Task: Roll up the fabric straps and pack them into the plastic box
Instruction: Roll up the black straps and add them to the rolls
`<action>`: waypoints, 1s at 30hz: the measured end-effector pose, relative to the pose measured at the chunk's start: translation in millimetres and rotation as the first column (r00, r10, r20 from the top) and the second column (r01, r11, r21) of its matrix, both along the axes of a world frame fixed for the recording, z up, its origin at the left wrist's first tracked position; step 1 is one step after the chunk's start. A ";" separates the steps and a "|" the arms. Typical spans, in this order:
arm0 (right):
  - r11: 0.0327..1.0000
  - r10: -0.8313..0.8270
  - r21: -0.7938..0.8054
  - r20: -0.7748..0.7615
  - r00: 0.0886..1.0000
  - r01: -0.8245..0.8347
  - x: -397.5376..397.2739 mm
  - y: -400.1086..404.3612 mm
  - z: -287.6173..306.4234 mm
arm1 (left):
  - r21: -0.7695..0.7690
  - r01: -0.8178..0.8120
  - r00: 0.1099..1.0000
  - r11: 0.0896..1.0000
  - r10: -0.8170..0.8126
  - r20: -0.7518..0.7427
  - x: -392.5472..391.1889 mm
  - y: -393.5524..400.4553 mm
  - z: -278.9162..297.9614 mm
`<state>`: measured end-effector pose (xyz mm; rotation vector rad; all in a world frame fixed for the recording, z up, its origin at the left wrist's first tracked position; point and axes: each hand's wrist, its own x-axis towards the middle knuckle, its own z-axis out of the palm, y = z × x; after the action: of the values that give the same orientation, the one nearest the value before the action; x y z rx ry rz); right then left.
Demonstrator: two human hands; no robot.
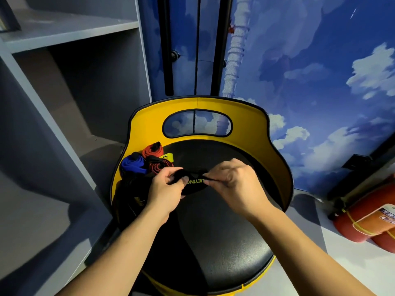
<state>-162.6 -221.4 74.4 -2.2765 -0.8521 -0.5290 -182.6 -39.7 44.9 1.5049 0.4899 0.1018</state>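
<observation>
A black fabric strap (195,182) with yellow-green lettering hangs between my hands above a black chair seat (224,242). My left hand (168,189) grips its left end, fingers curled round the fabric. My right hand (233,182) pinches the strap's right end. Behind my left hand, at the seat's left edge, lie a blue strap (132,165), a red-orange strap (152,150) and a dark red strap (159,166) in a pile, with more black strap (134,201) trailing below it. No plastic box is in view.
The chair has a yellow curved backrest (275,150) with a handle cutout. Grey shelving (64,82) stands close on the left. A wall with a blue sky mural (310,71) is behind. Red fire extinguishers (367,216) lie on the floor at the right.
</observation>
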 end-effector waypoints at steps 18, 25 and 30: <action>0.994 -0.011 -0.096 0.361 0.932 0.049 -14.6 5.1 -50.2 | -0.690 -0.158 0.972 0.707 -0.011 -0.234 -12.6 -2.6 22.5; 0.956 -0.137 0.253 -0.063 0.989 0.148 -15.7 13.0 -42.8 | -0.666 -0.099 0.971 0.739 -0.075 -0.227 -10.4 5.8 25.6; 0.932 0.022 0.330 -0.462 0.886 0.149 -10.3 -1.1 -33.2 | -0.653 -0.004 0.956 0.757 -0.189 -0.225 -11.0 10.3 29.4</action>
<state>-172.9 -222.5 41.3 -1.9715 -0.4017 -0.1359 -193.6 -29.4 74.4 0.8456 0.5977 -0.3432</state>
